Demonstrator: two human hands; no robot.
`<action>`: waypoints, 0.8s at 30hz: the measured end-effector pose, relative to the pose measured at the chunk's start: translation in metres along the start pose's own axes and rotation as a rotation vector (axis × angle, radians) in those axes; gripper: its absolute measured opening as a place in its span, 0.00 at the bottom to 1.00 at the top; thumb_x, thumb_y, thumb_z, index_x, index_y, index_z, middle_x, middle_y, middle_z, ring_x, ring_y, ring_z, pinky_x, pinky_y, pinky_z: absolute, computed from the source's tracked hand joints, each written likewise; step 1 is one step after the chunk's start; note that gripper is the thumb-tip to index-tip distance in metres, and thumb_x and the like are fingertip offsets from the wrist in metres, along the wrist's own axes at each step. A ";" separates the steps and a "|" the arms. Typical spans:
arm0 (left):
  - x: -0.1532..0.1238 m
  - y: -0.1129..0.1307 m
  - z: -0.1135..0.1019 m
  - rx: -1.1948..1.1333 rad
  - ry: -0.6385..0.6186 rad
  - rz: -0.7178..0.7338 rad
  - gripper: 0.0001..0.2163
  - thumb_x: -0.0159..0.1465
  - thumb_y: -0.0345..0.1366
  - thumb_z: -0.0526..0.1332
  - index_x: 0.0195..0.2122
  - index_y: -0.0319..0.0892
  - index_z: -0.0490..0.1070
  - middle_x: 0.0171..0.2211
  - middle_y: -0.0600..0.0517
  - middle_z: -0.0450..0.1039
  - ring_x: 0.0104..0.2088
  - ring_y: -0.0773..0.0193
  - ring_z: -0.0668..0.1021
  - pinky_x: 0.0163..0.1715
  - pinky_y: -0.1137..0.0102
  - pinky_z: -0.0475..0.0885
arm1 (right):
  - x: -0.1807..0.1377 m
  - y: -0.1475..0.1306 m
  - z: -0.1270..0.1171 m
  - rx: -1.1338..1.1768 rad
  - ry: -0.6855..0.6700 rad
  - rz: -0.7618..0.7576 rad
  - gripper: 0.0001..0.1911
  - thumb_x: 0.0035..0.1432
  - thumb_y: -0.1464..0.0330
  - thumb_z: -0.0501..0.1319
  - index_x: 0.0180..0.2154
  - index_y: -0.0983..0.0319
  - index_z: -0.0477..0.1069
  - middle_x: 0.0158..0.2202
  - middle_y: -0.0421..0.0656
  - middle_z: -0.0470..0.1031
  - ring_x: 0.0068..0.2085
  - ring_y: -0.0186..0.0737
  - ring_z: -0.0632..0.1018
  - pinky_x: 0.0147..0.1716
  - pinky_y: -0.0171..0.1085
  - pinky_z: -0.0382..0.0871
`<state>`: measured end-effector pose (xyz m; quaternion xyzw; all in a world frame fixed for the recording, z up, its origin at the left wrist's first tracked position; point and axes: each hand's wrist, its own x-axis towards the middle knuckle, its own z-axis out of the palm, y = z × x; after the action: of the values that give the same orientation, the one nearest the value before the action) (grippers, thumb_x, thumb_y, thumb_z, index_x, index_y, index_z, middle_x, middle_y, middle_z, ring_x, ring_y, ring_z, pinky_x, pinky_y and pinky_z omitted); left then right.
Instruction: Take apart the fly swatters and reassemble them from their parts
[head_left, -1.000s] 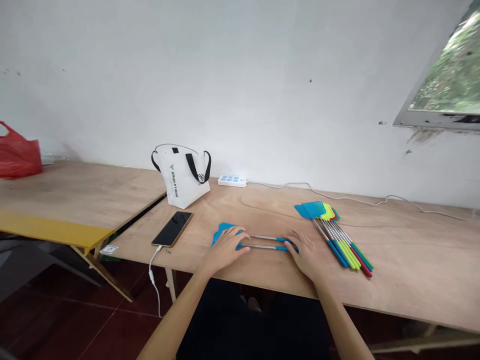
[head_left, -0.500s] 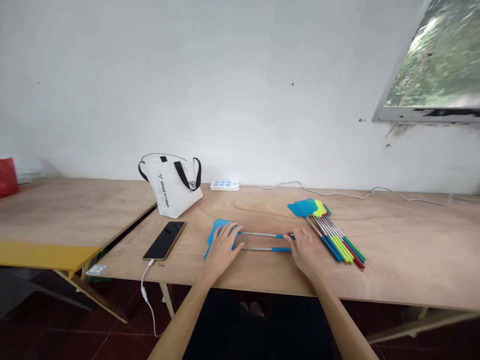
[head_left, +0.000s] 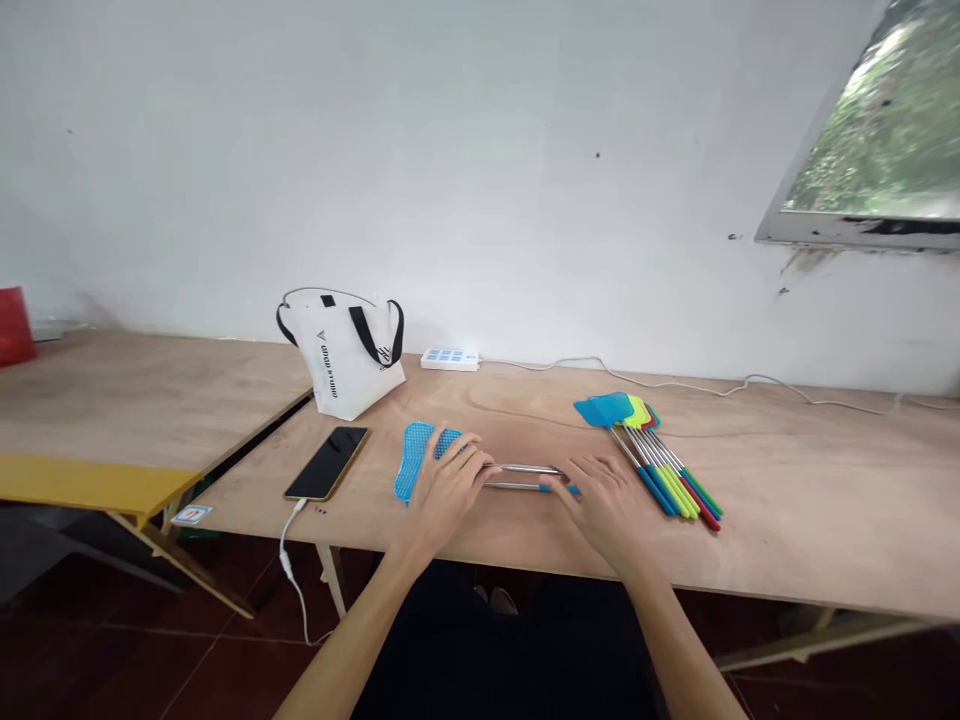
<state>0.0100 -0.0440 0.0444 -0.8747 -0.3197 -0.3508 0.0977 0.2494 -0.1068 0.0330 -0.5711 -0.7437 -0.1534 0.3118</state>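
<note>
Two blue fly swatters (head_left: 411, 462) lie side by side on the table in front of me, their heads to the left. My left hand (head_left: 448, 490) is closed around the shafts just beside the mesh heads and partly covers them. On the other end, my right hand (head_left: 604, 500) grips the blue handles, which it mostly hides. Silver shafts show in the gap between my hands. To the right rests a fanned pile of several fly swatters (head_left: 652, 450) with blue, yellow, red and green handles.
A phone (head_left: 328, 463) with a white cable lies left of my hands. Behind it stands a white bag (head_left: 345, 365) with black handles. A power strip (head_left: 450, 359) sits near the wall, its cord running right. The wooden table (head_left: 810, 500) has its front edge close to me.
Both hands have shifted slightly along the blue fly swatters; the left now sits beside the heads, leaving more mesh visible. The right hand covers more of the handles. The view has tilted slightly.
</note>
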 end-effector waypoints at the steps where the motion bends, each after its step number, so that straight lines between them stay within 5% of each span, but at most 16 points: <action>1: 0.000 0.001 -0.001 -0.005 -0.015 0.014 0.11 0.76 0.37 0.52 0.38 0.45 0.72 0.36 0.54 0.79 0.50 0.58 0.78 0.68 0.48 0.53 | 0.001 -0.006 0.000 -0.016 0.010 -0.001 0.16 0.72 0.59 0.53 0.36 0.57 0.74 0.32 0.42 0.79 0.37 0.43 0.77 0.44 0.42 0.60; 4: -0.001 0.003 -0.004 -0.046 -0.108 0.040 0.13 0.76 0.39 0.52 0.36 0.44 0.71 0.33 0.53 0.77 0.40 0.59 0.77 0.57 0.56 0.68 | 0.002 -0.015 0.001 -0.039 0.040 -0.025 0.17 0.73 0.59 0.54 0.33 0.57 0.73 0.29 0.41 0.78 0.34 0.40 0.76 0.41 0.41 0.57; 7: -0.002 0.000 -0.008 -0.106 -0.161 0.058 0.14 0.76 0.41 0.52 0.35 0.44 0.71 0.32 0.52 0.76 0.37 0.60 0.75 0.45 0.62 0.70 | 0.002 -0.015 0.000 -0.050 0.065 -0.060 0.19 0.72 0.58 0.54 0.30 0.58 0.72 0.27 0.40 0.76 0.33 0.39 0.75 0.40 0.40 0.57; 12: 0.000 -0.011 -0.009 -0.134 -0.084 0.136 0.12 0.76 0.38 0.53 0.36 0.44 0.71 0.32 0.54 0.77 0.37 0.62 0.75 0.50 0.61 0.65 | 0.002 -0.003 -0.005 -0.042 0.079 -0.088 0.21 0.71 0.55 0.55 0.29 0.58 0.72 0.26 0.41 0.77 0.31 0.38 0.74 0.34 0.38 0.56; 24: -0.008 -0.065 -0.050 -0.045 -0.029 0.116 0.10 0.73 0.38 0.58 0.34 0.43 0.72 0.31 0.55 0.77 0.37 0.62 0.75 0.51 0.61 0.66 | -0.036 0.139 -0.022 0.026 0.134 0.113 0.25 0.65 0.46 0.56 0.29 0.57 0.76 0.26 0.42 0.78 0.29 0.39 0.76 0.34 0.40 0.64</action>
<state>-0.0629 -0.0178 0.0723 -0.8987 -0.2621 -0.3388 0.0936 0.3921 -0.1047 0.0089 -0.5964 -0.6898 -0.1637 0.3764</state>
